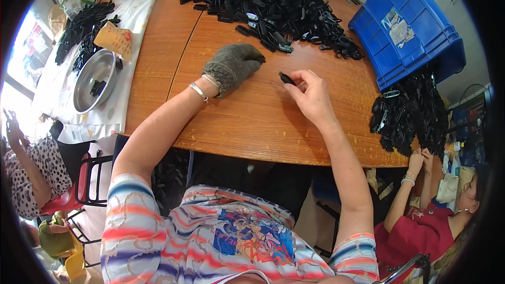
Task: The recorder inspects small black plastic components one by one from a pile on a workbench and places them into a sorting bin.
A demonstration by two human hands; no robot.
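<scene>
My left hand (235,67), in a dark grey knitted glove, is above the wooden table (236,121). Its fingers are bent together toward the right, and whether anything sits between the dark fingertips is hidden. Bare and to the right of it, my right hand (311,94) pinches a small, elongated black piece (286,78) between thumb and fingers. The two hands are apart. Beyond them lies a large heap of similar black pieces (279,13), some with shiny parts.
A blue crate (415,26) stands tilted at the right, above another black heap (407,113). A co-worker's hands (418,160) touch that heap's near edge. At left, a metal bowl (94,81), a paper bag (114,40) and more black pieces rest on a white cloth (138,26).
</scene>
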